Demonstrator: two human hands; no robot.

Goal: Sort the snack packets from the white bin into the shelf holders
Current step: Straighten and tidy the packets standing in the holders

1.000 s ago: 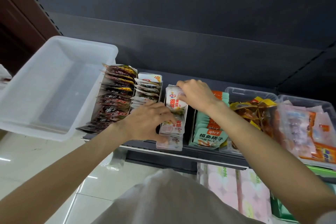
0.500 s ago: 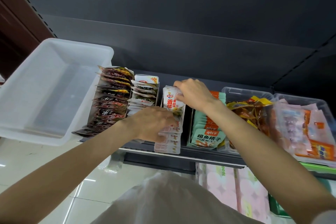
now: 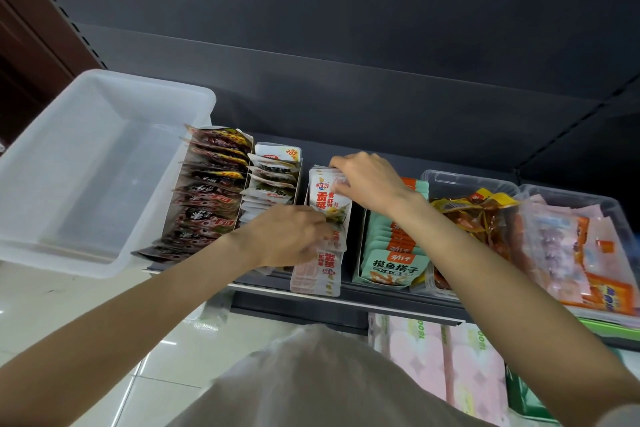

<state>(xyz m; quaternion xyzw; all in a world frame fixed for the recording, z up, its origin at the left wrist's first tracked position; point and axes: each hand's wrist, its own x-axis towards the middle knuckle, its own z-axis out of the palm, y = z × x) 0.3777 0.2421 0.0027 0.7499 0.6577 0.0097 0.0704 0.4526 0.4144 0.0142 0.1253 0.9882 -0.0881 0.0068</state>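
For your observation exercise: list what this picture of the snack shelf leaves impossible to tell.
- Head view: left hand covers the front of the white packet row.
- Right hand hides the rear pink packets.
- Rightmost clear tub is cut off by the frame edge.

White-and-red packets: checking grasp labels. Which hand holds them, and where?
Right hand pinches the white-and-red packets at their top edge; left hand grips their lower left side.

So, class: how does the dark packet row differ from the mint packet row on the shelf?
The dark row sits far left beside the white bin; the mint row lies right of both hands. The dark row is longer. Its packets are brown-black, the mint ones pale green with orange tops. Both stand filed in holders.
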